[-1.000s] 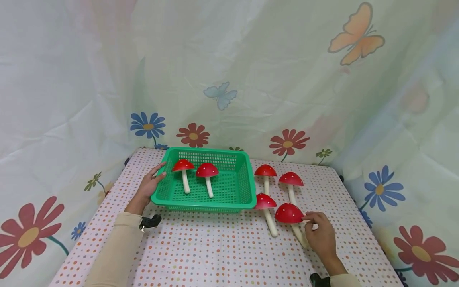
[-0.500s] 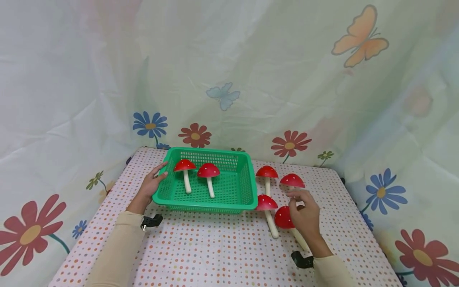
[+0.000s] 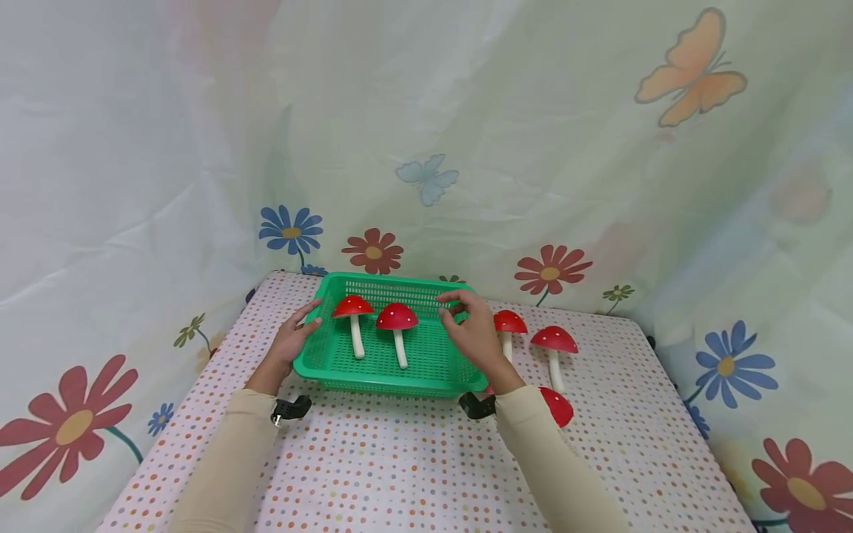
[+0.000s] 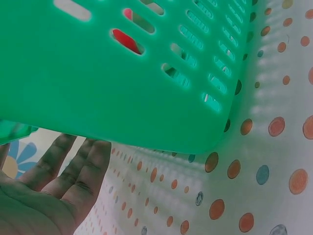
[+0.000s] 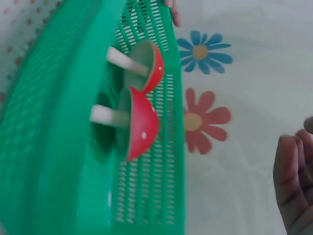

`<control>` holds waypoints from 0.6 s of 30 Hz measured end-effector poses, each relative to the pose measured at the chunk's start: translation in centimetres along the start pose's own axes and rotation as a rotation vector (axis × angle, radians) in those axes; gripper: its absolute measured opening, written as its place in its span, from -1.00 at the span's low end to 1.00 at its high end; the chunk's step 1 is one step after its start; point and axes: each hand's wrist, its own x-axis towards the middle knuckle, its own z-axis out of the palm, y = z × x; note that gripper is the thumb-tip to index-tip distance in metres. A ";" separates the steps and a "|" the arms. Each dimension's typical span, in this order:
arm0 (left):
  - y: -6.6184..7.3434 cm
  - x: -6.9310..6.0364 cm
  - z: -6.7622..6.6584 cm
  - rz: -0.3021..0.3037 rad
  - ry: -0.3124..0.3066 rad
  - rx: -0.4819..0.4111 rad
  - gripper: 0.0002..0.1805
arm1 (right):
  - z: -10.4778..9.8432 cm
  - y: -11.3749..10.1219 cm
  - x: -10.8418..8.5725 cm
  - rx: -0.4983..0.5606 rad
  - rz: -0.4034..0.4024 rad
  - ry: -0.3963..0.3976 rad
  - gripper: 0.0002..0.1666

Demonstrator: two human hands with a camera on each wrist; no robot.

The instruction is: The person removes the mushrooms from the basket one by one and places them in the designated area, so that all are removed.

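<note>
A green plastic basket [image 3: 393, 383] holds two toy mushrooms with white-dotted red caps and white stems, the left mushroom [image 3: 354, 306] beside the right mushroom [image 3: 397, 317]. My left hand [image 3: 286, 346] rests at the basket's left side, its fingers fairly straight against it in the left wrist view. Over the basket's right end hovers my right hand [image 3: 474, 329], fingers loosely bent and nothing between them. Right of the basket lie more toy mushrooms: a back one [image 3: 510, 321], one farther right [image 3: 555, 339] and a nearer one [image 3: 558, 406], partly hidden by my right arm.
The table [image 3: 380, 459] wears a dotted cloth. Behind and at both sides hangs a curtain [image 3: 506, 163] printed with flowers and butterflies. A black strap piece [image 3: 291, 408] sits at my left wrist, another strap piece [image 3: 477, 405] at my right.
My right hand has moved left from the nearer mushroom on the table, past the others, to above the basket. My left hand has stayed at the basket's left side. The head view has shifted slightly.
</note>
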 end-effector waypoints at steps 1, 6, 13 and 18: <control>0.0 0.1 0.1 0.002 -0.001 0.000 -0.44 | 0.5 0.2 0.6 0.055 0.046 -0.032 -0.77; -0.1 0.2 0.3 0.016 -0.023 -0.003 -0.44 | 3.2 2.1 2.3 0.372 0.375 -0.080 -0.62; -0.1 0.2 0.0 0.036 -0.029 -0.009 -0.43 | 6.5 3.8 3.0 0.546 0.617 -0.106 -0.47; -0.4 0.3 0.0 0.034 -0.020 0.001 -0.43 | 7.6 4.7 4.3 0.711 0.667 -0.027 -0.50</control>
